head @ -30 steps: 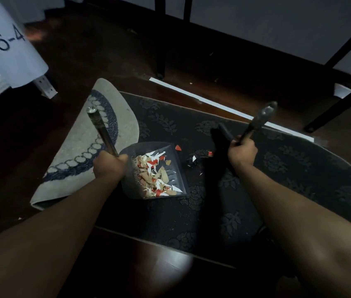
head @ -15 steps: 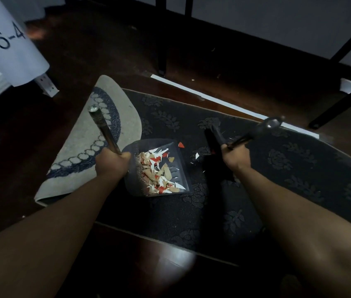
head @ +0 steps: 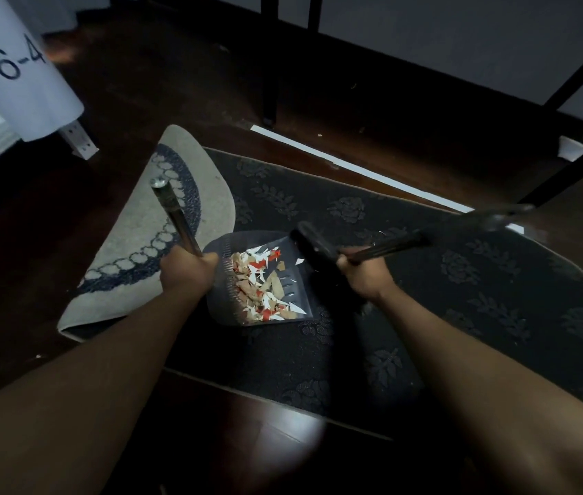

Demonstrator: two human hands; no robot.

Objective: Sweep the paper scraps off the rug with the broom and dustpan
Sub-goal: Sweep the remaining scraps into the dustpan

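White, red and tan paper scraps (head: 263,285) fill the dark plastic dustpan (head: 293,298) on the dark flowered rug (head: 461,298); left hand (head: 186,271) grips its metal handle (head: 174,217), right hand (head: 363,271) is closed around the black broom (head: 322,250).

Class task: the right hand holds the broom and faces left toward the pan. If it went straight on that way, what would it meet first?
Most likely the dustpan: its open mouth with the paper scraps lies directly left of the right hand. Depth is unclear; the hand may pass above it.
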